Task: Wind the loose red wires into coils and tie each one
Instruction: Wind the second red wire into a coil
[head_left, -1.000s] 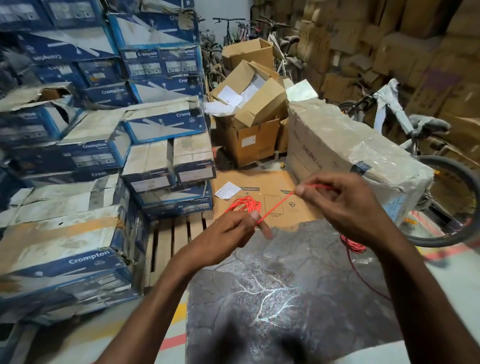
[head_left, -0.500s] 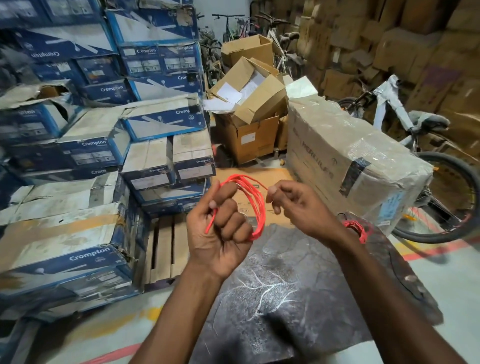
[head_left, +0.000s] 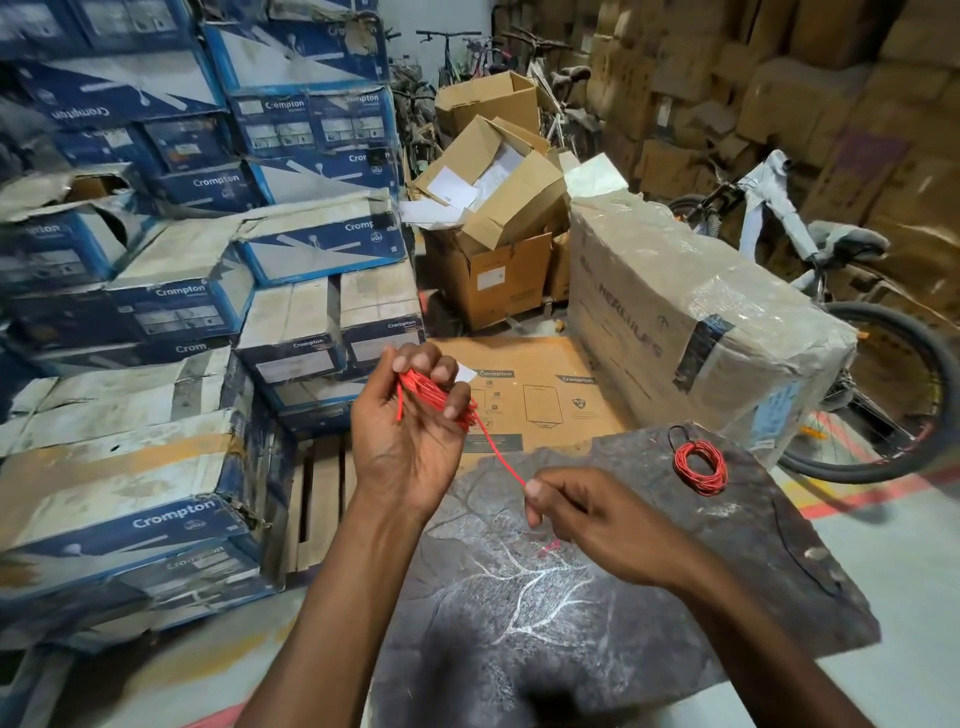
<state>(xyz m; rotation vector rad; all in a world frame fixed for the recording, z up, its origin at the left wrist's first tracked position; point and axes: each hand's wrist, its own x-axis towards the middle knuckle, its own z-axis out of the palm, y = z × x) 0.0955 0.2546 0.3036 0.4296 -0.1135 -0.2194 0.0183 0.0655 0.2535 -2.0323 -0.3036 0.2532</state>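
Right hand (head_left: 597, 519) dropped lower, pulling red wire (head_left: 434, 395) taut | left of frame: blue boxes (head_left: 176, 301) marked "Crompton" | right: wrapped carton (head_left: 675, 322) marked "HERCULES" | centre: left hand (head_left: 410, 447) grips the bunched loops, right pinches the free end | wound red coil (head_left: 700, 466) lies on dark slab (head_left: 571, 623)

Hands: two – left hand (head_left: 410, 441), right hand (head_left: 597, 525). Red wire coils: two – held coil (head_left: 436, 397), lying coil (head_left: 700, 466). Slab (head_left: 623, 623): one.
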